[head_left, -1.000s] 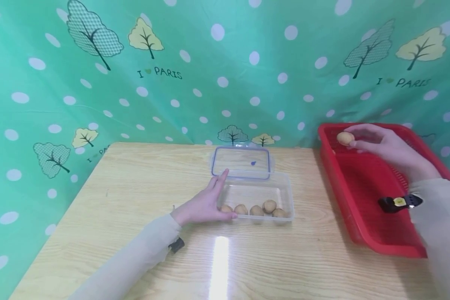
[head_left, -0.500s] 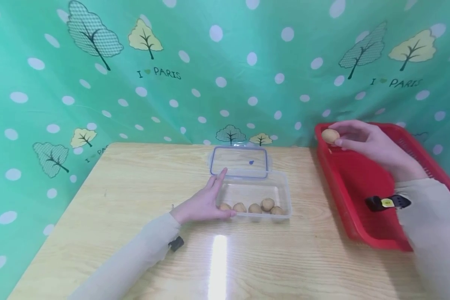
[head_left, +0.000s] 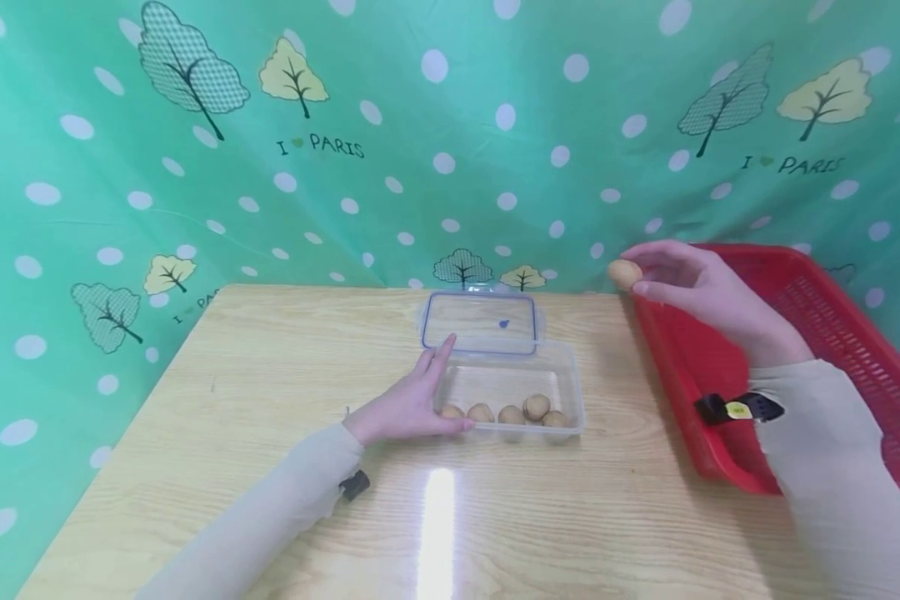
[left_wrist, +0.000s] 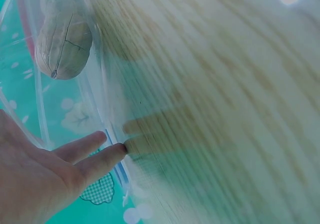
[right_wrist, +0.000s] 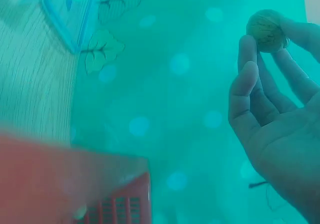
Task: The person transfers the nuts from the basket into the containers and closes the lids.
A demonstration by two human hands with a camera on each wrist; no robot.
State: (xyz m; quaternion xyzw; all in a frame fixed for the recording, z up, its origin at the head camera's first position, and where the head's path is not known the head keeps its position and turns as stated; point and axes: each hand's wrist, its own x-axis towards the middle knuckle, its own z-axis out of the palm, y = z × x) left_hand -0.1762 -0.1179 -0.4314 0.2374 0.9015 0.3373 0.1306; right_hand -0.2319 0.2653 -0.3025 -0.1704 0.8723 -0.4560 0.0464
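Note:
My right hand [head_left: 693, 287] pinches a walnut [head_left: 625, 274] between thumb and fingertips, above the left rim of the red basket [head_left: 663, 375]. In the right wrist view the walnut [right_wrist: 267, 31] sits at the tips of that hand [right_wrist: 280, 108]. My left hand [head_left: 412, 407] rests against the left end of a clear plastic box [head_left: 576, 383], thumb and fingers spread apart. Several walnuts [head_left: 536, 407] lie along the box's near side. In the left wrist view one walnut [left_wrist: 64, 43] shows through the clear wall beside the left hand [left_wrist: 55, 176].
A clear lid with a blue seal [head_left: 480, 321] lies behind the box. The wooden table [head_left: 307, 333] meets a green dotted cloth [head_left: 390, 100] at the back. A light reflection crosses the near tabletop.
My right hand has carried the walnut leftward, from over the inside of the red basket to its left rim. The left hand has stayed at the box.

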